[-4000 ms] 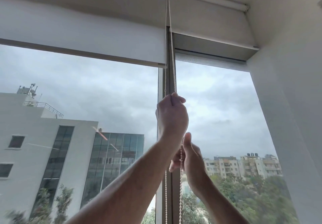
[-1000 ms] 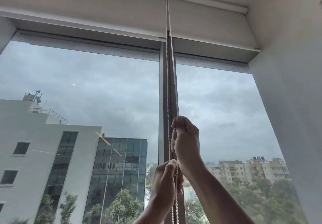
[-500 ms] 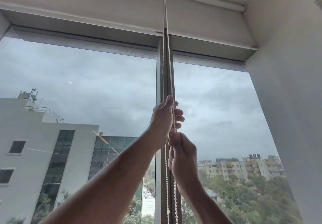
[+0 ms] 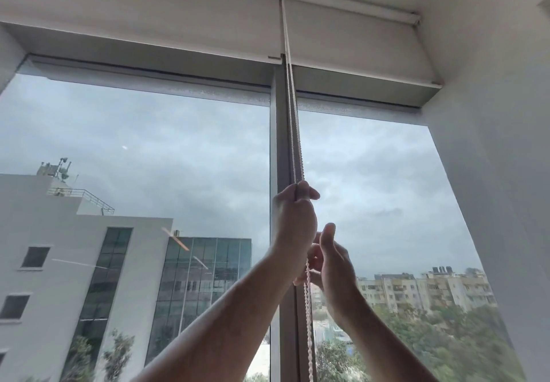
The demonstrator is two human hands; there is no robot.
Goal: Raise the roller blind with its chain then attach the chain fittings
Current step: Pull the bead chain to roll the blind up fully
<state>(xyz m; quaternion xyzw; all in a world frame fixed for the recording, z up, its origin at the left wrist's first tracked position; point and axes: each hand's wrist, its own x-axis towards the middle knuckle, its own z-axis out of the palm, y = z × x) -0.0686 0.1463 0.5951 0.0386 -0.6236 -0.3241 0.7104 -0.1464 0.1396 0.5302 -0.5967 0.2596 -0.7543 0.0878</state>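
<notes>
The white roller blind (image 4: 148, 12) is rolled up high, and its bottom rail lies just above the window's top frame. Its white bead chain (image 4: 293, 128) drops from the roller's right end in front of the grey mullion (image 4: 279, 143). My left hand (image 4: 294, 221) is raised and grips the chain in a fist. Just below and to the right, my right hand (image 4: 333, 262) has its thumb pointing up and its fingers curled loosely round the hanging chain. No chain fittings are in view.
A second white blind (image 4: 357, 45) covers the top of the right pane, also raised. A white wall (image 4: 506, 203) closes the right side. Through the glass are a grey sky, a white building (image 4: 59, 262) and trees.
The left blind went from partly lowered four seconds ago to fully raised. Since half a second ago my left hand has closed on the chain and my right thumb has lifted.
</notes>
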